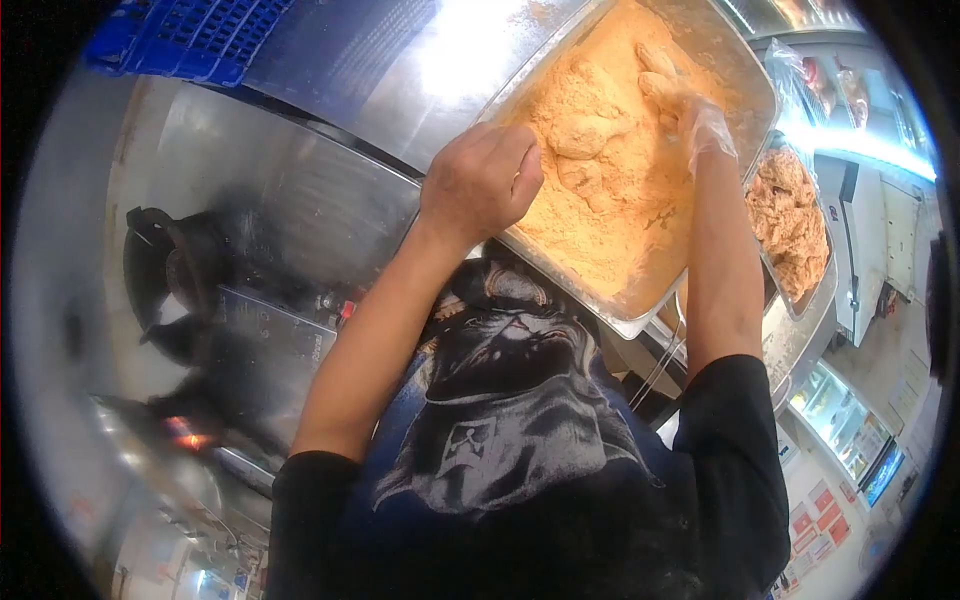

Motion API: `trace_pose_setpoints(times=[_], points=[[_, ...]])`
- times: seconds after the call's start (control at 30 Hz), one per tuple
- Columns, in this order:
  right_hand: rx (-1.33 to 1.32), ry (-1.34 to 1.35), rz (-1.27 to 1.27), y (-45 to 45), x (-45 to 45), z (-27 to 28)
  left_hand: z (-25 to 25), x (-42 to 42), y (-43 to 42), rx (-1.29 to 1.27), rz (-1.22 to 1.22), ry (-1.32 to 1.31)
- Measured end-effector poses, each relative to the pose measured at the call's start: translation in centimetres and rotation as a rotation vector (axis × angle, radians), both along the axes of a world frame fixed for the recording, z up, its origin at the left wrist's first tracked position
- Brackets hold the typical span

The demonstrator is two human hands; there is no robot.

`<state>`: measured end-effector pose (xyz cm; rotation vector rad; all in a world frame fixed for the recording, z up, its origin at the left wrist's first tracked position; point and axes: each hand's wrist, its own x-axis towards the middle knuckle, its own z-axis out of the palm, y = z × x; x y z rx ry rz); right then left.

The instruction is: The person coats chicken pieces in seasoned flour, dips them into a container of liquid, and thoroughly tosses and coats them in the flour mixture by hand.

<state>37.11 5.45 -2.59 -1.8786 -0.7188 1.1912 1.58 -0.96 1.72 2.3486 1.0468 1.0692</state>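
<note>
A large metal tray (pixel 632 326) holds orange-yellow flour (pixel 640 230) with several coated lumps, among them a coated piece (pixel 583 135) near the middle. My bare left hand (pixel 483 180) is closed at the tray's left corner, its fingers curled over the rim. Inside the tray at the upper right is my right hand (pixel 700 122), in a clear plastic glove. Its fingers are down in the flour beside coated lumps; flour covers them, so their grip cannot be made out.
Right of the tray, a smaller metal container (pixel 830 265) holds reddish battered meat (pixel 787 220). A blue plastic basket (pixel 190 40) sits at the upper left above a steel surface (pixel 370 85). Dark pans (pixel 165 265) and a glowing orange burner (pixel 187 433) are at the left.
</note>
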Motion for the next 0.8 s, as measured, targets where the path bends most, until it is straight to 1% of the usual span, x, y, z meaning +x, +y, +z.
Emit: trace_pose_setpoints(times=[0.17, 0.23, 0.27, 0.33, 0.37, 0.43, 0.57, 0.63, 0.67, 0.73, 0.77, 0.8], points=[[-0.091, -0.075, 0.08, 1.4, 1.6, -2.2, 0.3, 0.1, 0.0, 0.001, 0.009, -0.03], [-0.017, 0.241, -0.147, 1.6, 1.0, -2.4, 0.3, 0.1, 0.0, -0.006, 0.012, -0.022], [-0.017, 0.244, -0.146, 1.3, 1.7, -1.7, 0.3, 0.1, 0.0, -0.009, 0.012, -0.014], [0.12, 0.813, 0.136, -0.1, 3.4, 1.4, 0.2, 0.1, 0.0, -0.001, 0.012, -0.017], [0.122, 0.811, 0.135, 0.3, 2.5, 1.0, 0.1, 0.1, 0.1, 0.008, 0.013, -0.023], [0.03, 0.085, -0.396, 1.5, -0.2, -0.8, 0.1, 0.1, 0.0, 0.005, 0.012, -0.028], [0.115, 0.0, -0.469, 0.5, 1.7, -0.8, 0.0, 0.0, 0.0, -0.012, 0.006, -0.012], [-0.276, -0.871, -0.052, -0.3, 2.6, 0.9, 0.0, 0.0, 0.0, -0.008, -0.001, -0.009], [-0.282, -0.875, -0.063, -1.1, 2.6, 1.0, 0.0, 0.0, 0.0, -0.002, 0.002, -0.001], [-0.024, -0.9, -0.039, -2.3, 2.0, 1.2, 0.0, 0.0, 0.0, 0.003, -0.009, -0.002], [-0.026, -0.902, -0.045, -2.5, 1.8, 1.5, -0.1, -0.1, 0.0, 0.005, -0.009, 0.003], [-0.008, -0.939, 0.017, -2.8, 1.8, 2.0, -0.1, -0.1, 0.0, 0.005, -0.016, 0.0]])
